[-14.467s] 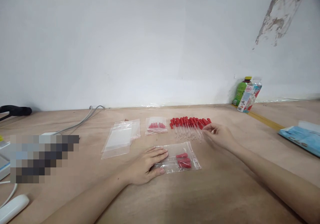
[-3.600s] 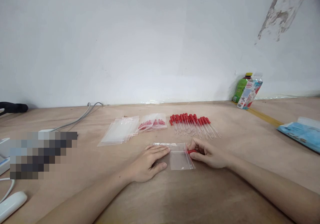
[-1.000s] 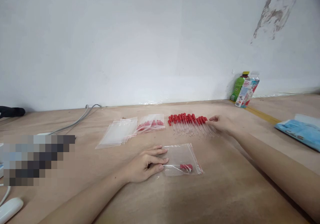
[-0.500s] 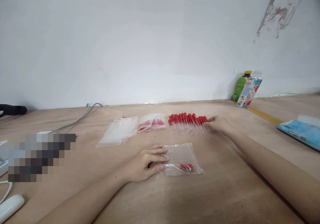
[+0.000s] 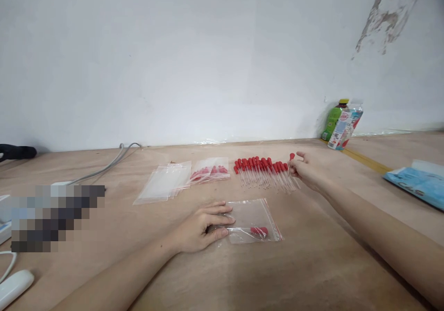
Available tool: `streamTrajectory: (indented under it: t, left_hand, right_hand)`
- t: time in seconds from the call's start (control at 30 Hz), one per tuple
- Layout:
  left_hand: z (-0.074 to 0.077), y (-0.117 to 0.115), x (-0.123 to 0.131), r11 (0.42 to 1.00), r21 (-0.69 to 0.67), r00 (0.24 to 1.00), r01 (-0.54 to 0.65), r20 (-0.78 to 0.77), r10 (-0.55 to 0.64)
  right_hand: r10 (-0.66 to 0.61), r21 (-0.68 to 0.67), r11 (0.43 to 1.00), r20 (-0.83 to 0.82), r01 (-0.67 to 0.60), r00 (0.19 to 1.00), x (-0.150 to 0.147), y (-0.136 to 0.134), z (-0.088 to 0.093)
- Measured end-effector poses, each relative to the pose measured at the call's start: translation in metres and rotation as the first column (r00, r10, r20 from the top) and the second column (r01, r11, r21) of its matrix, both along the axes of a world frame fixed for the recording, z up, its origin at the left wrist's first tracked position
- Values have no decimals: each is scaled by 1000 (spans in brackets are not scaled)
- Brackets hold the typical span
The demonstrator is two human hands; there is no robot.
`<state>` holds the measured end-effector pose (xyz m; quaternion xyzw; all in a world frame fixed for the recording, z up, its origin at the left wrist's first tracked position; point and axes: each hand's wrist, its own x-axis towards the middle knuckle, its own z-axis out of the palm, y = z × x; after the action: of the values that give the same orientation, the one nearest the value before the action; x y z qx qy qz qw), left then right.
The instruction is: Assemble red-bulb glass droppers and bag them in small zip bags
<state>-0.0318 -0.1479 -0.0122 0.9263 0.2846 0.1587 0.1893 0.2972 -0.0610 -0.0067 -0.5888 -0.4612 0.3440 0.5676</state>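
My left hand (image 5: 204,227) lies with fingers spread on the left part of a clear zip bag (image 5: 244,209). Inside that bag is a red-bulbed dropper (image 5: 259,231), its bulb toward the right. My right hand (image 5: 303,168) pinches a single dropper (image 5: 292,156) just below its red bulb, at the right end of a row of droppers (image 5: 256,163). The row lies side by side, red bulbs at the back and clear stems toward me. Filled bags (image 5: 210,170) with red bulbs in them lie left of the row, beside a fanned stack of flat clear bags (image 5: 164,181).
A green bottle (image 5: 334,121) and a carton (image 5: 345,128) stand by the wall at the right. A blue packet (image 5: 416,181) lies at the right edge. At the left are a grey cable (image 5: 111,164), a white object (image 5: 15,288) and a blurred-out patch.
My right hand has risen slightly and moved a little right, and a dropper's red bulb now shows upright at its fingertips. My left hand has stayed on the bag.
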Motion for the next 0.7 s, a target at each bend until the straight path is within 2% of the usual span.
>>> streamTrajectory:
  t: [0.2, 0.3, 0.5, 0.7]
  left_hand:
    - [0, 0, 0, 1000, 12, 1000, 6, -12, -6]
    - [-1, 1, 0, 1000, 12, 1000, 9, 2, -9]
    - [0, 0, 1, 999, 25, 1000, 20, -2, -20]
    - [0, 0, 1, 1000, 21, 1000, 17, -1, -17]
  right_hand:
    - [234, 119, 966, -17, -230, 972, -42, -49, -25]
    - [259, 124, 960, -46, -252, 965, -54, -67, -32]
    - [289, 81, 957, -219, -278, 932, -66, -78, -27]
    - [375, 32, 922, -329, -387, 867, -66, -83, -29]
